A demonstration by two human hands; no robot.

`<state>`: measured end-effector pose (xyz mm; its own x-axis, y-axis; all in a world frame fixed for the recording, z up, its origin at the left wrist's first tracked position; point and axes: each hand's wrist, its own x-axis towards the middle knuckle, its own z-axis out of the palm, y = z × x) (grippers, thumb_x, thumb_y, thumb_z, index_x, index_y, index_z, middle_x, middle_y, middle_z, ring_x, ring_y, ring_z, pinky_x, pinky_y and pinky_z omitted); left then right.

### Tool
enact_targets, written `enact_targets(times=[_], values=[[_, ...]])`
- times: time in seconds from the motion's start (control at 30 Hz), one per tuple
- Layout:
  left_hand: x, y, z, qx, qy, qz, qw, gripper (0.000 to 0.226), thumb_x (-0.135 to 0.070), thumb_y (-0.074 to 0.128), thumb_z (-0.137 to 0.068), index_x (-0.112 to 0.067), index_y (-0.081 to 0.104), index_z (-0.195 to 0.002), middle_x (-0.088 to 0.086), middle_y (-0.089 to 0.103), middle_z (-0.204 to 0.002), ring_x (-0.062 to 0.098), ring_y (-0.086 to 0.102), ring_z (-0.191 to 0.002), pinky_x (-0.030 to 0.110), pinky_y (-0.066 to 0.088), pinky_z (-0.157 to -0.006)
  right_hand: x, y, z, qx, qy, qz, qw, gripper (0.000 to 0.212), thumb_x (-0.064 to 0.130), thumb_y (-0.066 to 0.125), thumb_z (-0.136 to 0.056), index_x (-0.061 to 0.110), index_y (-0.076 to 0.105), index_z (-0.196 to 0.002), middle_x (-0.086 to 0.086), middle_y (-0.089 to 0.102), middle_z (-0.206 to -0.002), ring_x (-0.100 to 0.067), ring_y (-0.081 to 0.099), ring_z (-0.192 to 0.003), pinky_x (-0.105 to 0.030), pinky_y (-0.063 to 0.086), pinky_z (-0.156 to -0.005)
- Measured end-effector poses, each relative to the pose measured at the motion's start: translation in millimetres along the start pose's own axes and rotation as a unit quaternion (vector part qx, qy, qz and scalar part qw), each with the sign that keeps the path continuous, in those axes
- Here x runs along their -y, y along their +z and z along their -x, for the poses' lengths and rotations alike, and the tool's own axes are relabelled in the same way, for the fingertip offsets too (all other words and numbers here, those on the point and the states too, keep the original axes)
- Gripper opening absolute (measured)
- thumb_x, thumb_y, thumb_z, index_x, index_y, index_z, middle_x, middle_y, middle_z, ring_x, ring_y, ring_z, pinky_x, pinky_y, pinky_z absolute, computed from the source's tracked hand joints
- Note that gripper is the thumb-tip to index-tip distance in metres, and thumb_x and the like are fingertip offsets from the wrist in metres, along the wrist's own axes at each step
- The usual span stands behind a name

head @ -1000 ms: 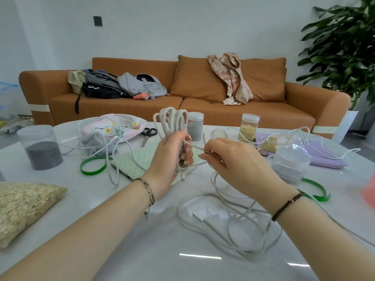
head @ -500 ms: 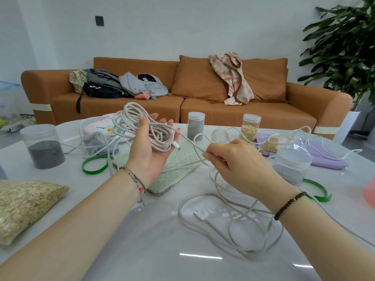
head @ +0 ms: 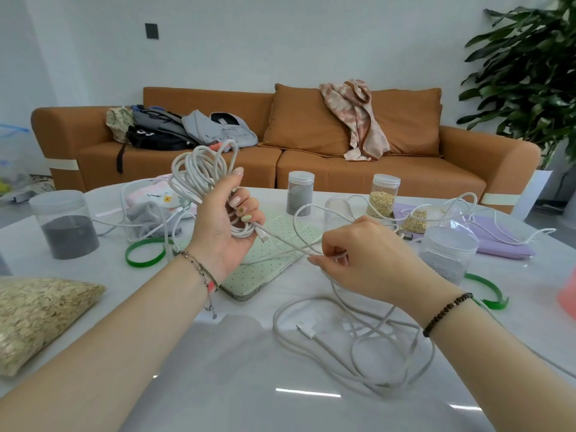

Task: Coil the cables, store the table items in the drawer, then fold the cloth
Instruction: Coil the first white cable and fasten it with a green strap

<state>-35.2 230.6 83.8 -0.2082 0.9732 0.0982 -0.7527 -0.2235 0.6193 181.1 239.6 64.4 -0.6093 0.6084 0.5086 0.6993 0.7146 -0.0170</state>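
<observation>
The left hand (head: 224, 226) is held up over the table (head: 218, 378) with the palm facing the person. Its fingers are curled tight around a bunch of white cable loops (head: 199, 171). The loops stick up above the hand, and one finger points up beside them. A small plug (head: 263, 236) pokes out under the fingers.

One strand of the cable runs down from that hand to the right hand (head: 364, 260). The right hand is lower, with its back facing up. Its thumb and fingertips pinch the strand, and the other fingers are bent in.

Under the right wrist, the loose cable (head: 358, 341) lies on the table in big, messy rings.

A green dotted case (head: 280, 232) lies flat under both hands. A green ring (head: 145, 252) and a jar of dark powder (head: 67, 226) are off to the left, with a bag of oats (head: 37, 310) near the edge. A purple cloth (head: 498, 241) lies on the far right side of the table, with more white cable over it.
</observation>
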Motion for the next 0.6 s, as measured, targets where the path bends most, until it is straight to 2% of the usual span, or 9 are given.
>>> enact_targets(times=[0.07, 0.13, 0.27, 0.37, 0.47, 0.6], values=[[-4.4, -1.2, -1.3, -0.005, 0.012, 0.015, 1.000, 0.035, -0.022, 0.064, -0.095, -0.022, 0.049, -0.064, -0.008, 0.031, -0.054, 0.008, 0.026, -0.047, 0.019, 0.026, -0.044, -1.3, -0.9, -0.9, -0.008, -0.007, 0.007, 1.000, 0.039, 0.051, 0.059, -0.092, 0.024, 0.050, -0.066, 0.008, 0.059, -0.058, -0.015, 0.054, -0.059, -0.031, 0.044, -0.088], [-6.9, -3.8, -3.5, -0.017, 0.022, 0.033, 0.999, 0.040, -0.026, 0.063, -0.096, -0.022, 0.046, -0.061, -0.008, 0.031, -0.052, 0.007, 0.027, -0.046, 0.018, 0.027, -0.045, -4.9, -1.9, -1.6, -0.025, -0.009, 0.002, 1.000, 0.038, 0.049, 0.059, -0.093, 0.023, 0.051, -0.067, 0.010, 0.056, -0.059, -0.012, 0.052, -0.058, -0.034, 0.044, -0.089], [-3.4, -9.4, -7.3, -0.034, 0.014, 0.057, 0.998, 0.041, -0.035, 0.065, -0.095, -0.022, 0.045, -0.062, -0.009, 0.036, -0.052, 0.006, 0.034, -0.047, 0.017, 0.033, -0.051, -2.8, -6.2, -4.4, -0.106, -0.059, -0.001, 0.993, 0.024, 0.038, 0.048, -0.097, 0.022, 0.057, -0.082, 0.014, 0.047, -0.070, -0.014, 0.048, -0.067, -0.041, 0.045, -0.080], [0.0, -9.4, -6.3, -0.022, -0.010, 0.042, 0.999, 0.040, -0.037, 0.067, -0.094, -0.021, 0.047, -0.063, -0.009, 0.042, -0.054, 0.005, 0.042, -0.049, 0.017, 0.040, -0.054, 2.2, -10.0, -6.6, -0.161, -0.099, 0.002, 0.982, 0.017, 0.026, 0.053, -0.099, 0.017, 0.062, -0.088, 0.010, 0.045, -0.077, -0.016, 0.044, -0.072, -0.035, 0.041, -0.078], [4.5, -5.2, -1.0, 0.004, -0.034, -0.013, 0.999, 0.038, -0.038, 0.066, -0.094, -0.021, 0.049, -0.065, -0.007, 0.044, -0.057, 0.006, 0.047, -0.053, 0.018, 0.046, -0.055, 10.0, -12.6, -4.9, -0.160, -0.116, -0.061, 0.978, 0.021, 0.028, 0.053, -0.100, 0.014, 0.065, -0.091, 0.004, 0.049, -0.082, -0.016, 0.045, -0.073, -0.032, 0.043, -0.069], [13.1, 0.4, 8.6, 0.067, -0.096, -0.095, 0.989, 0.041, -0.041, 0.062, -0.096, -0.020, 0.046, -0.064, -0.005, 0.045, -0.059, 0.008, 0.052, -0.059, 0.022, 0.052, -0.059, 16.1, -12.0, -3.3, -0.147, -0.088, -0.112, 0.979, 0.026, 0.038, 0.052, -0.100, 0.016, 0.065, -0.094, 0.008, 0.050, -0.084, -0.016, 0.046, -0.066, -0.044, 0.047, -0.057]])
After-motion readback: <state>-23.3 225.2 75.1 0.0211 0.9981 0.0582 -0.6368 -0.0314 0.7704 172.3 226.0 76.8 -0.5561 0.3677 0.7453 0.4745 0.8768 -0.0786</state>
